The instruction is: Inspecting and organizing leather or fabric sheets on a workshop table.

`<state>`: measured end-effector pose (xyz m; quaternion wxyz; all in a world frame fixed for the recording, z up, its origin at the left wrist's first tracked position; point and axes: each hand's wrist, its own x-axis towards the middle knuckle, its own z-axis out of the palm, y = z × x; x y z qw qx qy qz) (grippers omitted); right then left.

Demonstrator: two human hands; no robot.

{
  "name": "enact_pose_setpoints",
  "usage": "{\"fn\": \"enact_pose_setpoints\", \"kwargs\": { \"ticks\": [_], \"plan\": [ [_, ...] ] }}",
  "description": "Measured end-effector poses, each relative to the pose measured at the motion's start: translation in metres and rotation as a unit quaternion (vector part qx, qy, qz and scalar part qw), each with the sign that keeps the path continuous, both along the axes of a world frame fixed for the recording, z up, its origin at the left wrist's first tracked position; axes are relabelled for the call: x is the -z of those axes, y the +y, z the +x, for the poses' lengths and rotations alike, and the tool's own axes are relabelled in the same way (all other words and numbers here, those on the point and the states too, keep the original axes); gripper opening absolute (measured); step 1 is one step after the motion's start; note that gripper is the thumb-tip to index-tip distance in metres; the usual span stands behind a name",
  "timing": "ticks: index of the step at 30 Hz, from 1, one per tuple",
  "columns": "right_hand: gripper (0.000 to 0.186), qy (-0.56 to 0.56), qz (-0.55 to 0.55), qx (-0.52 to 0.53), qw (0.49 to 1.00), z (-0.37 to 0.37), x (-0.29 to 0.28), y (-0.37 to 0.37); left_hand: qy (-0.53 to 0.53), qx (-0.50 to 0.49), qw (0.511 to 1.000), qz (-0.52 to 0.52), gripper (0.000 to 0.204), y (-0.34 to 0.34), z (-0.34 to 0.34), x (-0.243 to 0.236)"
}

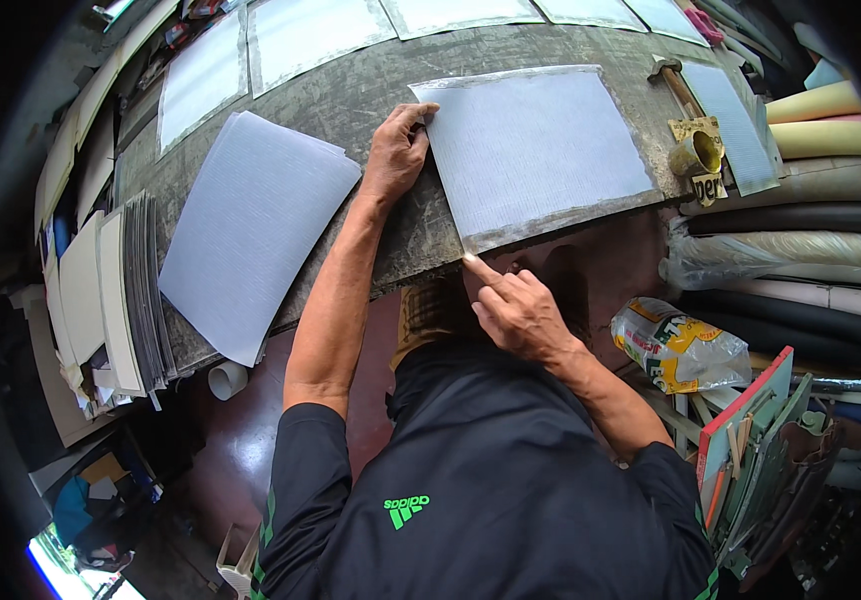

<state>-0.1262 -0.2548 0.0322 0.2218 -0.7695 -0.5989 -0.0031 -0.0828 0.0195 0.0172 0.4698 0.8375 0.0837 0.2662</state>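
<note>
A pale blue-white textured sheet (540, 145) lies at the worktable's near edge, with dark, smeared margins along its far and near sides. My left hand (398, 150) is at the sheet's far left corner, fingers curled together on its edge. At the near left corner, the outstretched index finger of my right hand (522, 312) touches the sheet; the other fingers are bent and the thumb stands apart. Left of my left forearm rests a stack of similar pale sheets (255, 225), hanging partly over the table edge.
More pale sheets (320, 40) line the table's far side. At the right are a hammer (678, 85), an open tin (692, 155) and a narrow strip (730, 120). Rolls of material (800, 240) are piled beyond. Boards (115, 300) stand upright at the left; a plastic bag (680, 345) sits below right.
</note>
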Motion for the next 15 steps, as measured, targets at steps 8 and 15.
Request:
{"fn": "enact_pose_setpoints", "kwargs": {
  "ticks": [8,15],
  "plan": [
    [0.027,0.069,0.096,-0.022,0.993,-0.007,-0.007,0.013,0.003,0.010,0.979,0.203,0.034,0.007,0.014,-0.003],
    [0.033,-0.113,0.113,0.315,0.936,0.049,-0.042,0.090,-0.059,0.061,0.904,0.419,0.011,0.007,0.051,-0.064]
  ]
}}
